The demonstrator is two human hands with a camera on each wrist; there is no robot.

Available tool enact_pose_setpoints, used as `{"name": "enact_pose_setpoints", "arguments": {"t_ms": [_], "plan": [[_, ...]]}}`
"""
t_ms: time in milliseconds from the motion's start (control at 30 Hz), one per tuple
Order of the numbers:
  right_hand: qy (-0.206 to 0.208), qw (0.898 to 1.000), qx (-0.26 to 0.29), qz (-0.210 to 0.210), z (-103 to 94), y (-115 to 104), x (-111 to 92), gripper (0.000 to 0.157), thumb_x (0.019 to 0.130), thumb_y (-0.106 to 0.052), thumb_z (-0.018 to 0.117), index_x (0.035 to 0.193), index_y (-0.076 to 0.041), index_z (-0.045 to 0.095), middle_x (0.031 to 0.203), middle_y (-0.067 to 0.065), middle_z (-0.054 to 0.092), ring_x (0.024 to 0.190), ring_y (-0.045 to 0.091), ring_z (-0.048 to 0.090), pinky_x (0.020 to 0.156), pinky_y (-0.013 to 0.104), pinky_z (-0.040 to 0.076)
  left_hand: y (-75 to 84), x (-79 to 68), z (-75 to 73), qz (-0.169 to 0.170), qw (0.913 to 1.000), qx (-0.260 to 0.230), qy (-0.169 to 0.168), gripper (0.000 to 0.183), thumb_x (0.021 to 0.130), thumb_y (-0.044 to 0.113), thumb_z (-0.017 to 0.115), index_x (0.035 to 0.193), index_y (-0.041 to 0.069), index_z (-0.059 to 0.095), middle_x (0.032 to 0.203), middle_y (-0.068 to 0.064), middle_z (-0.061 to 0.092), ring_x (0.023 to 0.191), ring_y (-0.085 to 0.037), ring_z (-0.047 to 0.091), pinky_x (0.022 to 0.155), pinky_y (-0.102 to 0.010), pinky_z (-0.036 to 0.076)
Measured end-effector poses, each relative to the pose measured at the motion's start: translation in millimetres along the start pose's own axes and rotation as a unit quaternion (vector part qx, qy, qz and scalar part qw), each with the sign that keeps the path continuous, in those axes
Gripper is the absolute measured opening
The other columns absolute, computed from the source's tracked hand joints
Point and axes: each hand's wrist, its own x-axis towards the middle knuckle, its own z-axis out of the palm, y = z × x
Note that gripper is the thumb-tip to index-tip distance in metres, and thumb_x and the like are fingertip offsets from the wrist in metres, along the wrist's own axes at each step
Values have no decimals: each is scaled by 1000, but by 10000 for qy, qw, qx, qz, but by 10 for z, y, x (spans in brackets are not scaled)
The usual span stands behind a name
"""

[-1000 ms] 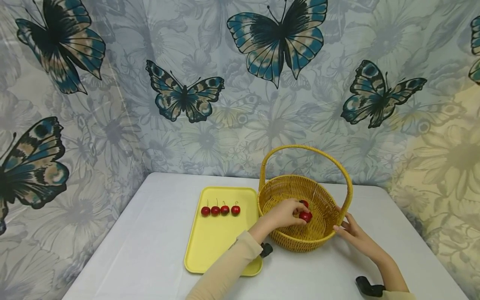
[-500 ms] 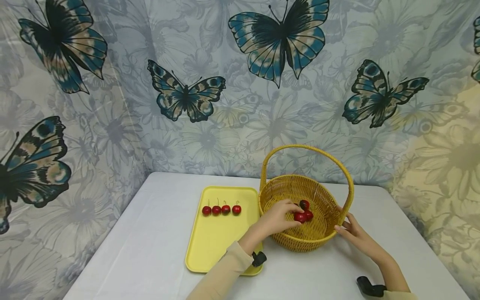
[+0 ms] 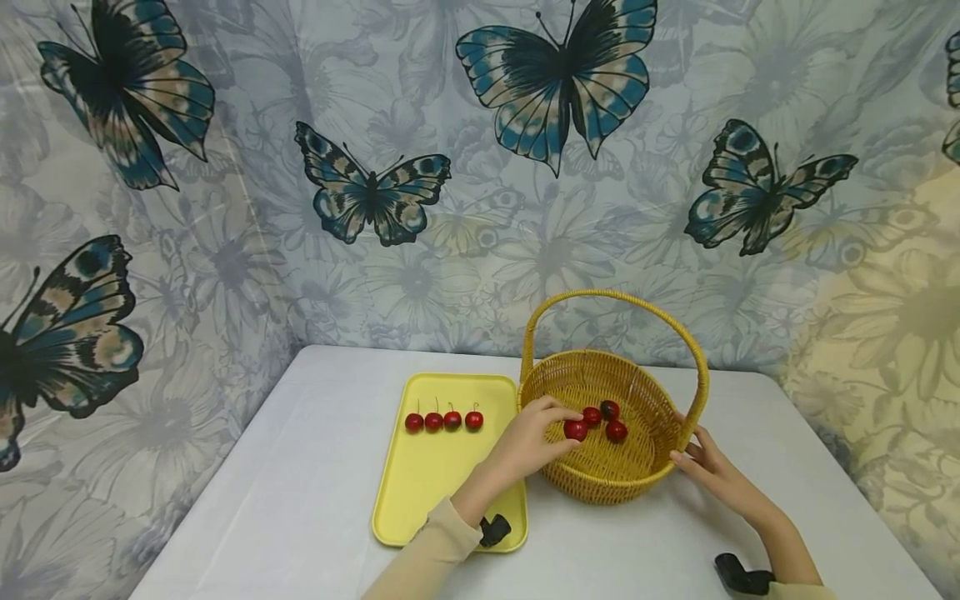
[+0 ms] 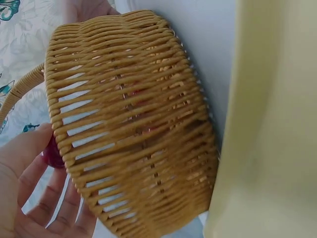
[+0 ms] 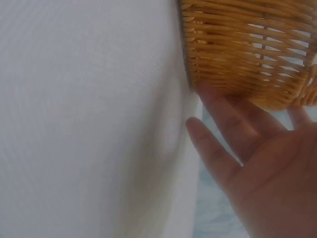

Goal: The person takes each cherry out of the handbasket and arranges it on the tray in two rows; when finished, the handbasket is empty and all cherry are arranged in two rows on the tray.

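In the head view, my left hand (image 3: 528, 437) pinches a dark red cherry (image 3: 575, 429) between thumb and fingers, just inside the left part of the woven basket (image 3: 600, 492). Three more cherries (image 3: 617, 431) lie on the basket floor to its right. The left wrist view has the pinched cherry (image 4: 53, 154) at the rim, partly hidden by the basket wall (image 4: 129, 114). My right hand (image 3: 716, 477) holds the basket's right side by the handle base, thumb in front and a finger behind. In the right wrist view, its fingers (image 5: 218, 111) reach under the wicker.
Left of the basket lies a yellow tray (image 3: 427, 492), with several stemmed cherries (image 3: 433, 422) in a row near its far end. Both stand on a white-covered table (image 3: 300, 467). The tall basket handle (image 3: 600, 293) arches over the opening. Butterfly-print cloth (image 3: 480, 275) hangs behind.
The left hand has moved left, carrying a cherry from the middle of the basket to its left side. More of the cherries inside now show. The right hand has stayed in place.
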Motion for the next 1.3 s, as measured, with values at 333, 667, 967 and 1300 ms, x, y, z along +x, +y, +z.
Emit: {"name": "enact_pose_setpoints", "arguments": {"t_ms": [333,667,967,1300], "plan": [[30,10000,44,13,-14,21,5,63,98,-7,43,146,-1,3,145,36,-1,114,-17,37,83,11,45,-65,-176,-145,50,9997,-211,119,32,84,28,69,115,22,65,100,9,54,91,-12,55,73,-14,45],[37,9999,7,107,-11,22,6,65,98,-8,43,147,-2,2,146,35,1,113,-18,38,82,12,45,-214,-395,-320,19,9990,-115,430,30,83,27,71,112,21,67,100,9,55,96,-8,54,79,-24,50],[-34,9999,92,78,-16,31,-7,65,98,-7,43,147,-3,0,146,36,1,114,-15,40,82,13,46,-357,-583,-459,-6,9982,145,586,32,81,25,72,112,21,67,100,8,56,96,-11,55,82,-24,49],[-27,9999,123,67,-19,30,-6,64,98,-7,42,147,-1,1,145,37,2,113,-14,42,83,12,45,-461,-807,-639,-127,9957,490,771,33,78,24,75,110,19,68,97,7,56,90,-8,52,77,-27,50]]}}
